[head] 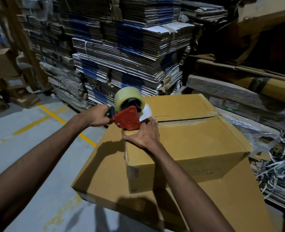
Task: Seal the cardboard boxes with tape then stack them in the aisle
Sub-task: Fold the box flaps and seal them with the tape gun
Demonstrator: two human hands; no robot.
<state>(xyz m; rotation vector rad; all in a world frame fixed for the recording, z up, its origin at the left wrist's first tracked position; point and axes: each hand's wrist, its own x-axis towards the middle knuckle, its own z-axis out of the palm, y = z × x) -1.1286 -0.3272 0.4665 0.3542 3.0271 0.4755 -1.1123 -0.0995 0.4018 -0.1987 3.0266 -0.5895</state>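
A brown cardboard box (197,141) sits on top of a larger cardboard box (105,173). Its two top flaps are folded down with an open seam (188,120) between them. My left hand (97,117) grips the black handle of a red tape dispenser (127,119) that carries a roll of clear tape (126,97). The dispenser rests at the near-left end of the seam. My right hand (145,136) lies spread on the box top at that corner, its fingers straight, with a fingertip touching the loose tape end at the dispenser's mouth.
Tall stacks of flattened cartons (125,52) stand behind the boxes. More flat cardboard and wrapped bundles (239,97) lie at the right, with loose strapping (276,164) beside them. Grey floor with yellow lines (54,116) spreads to the left, and small boxes (2,77) sit at far left.
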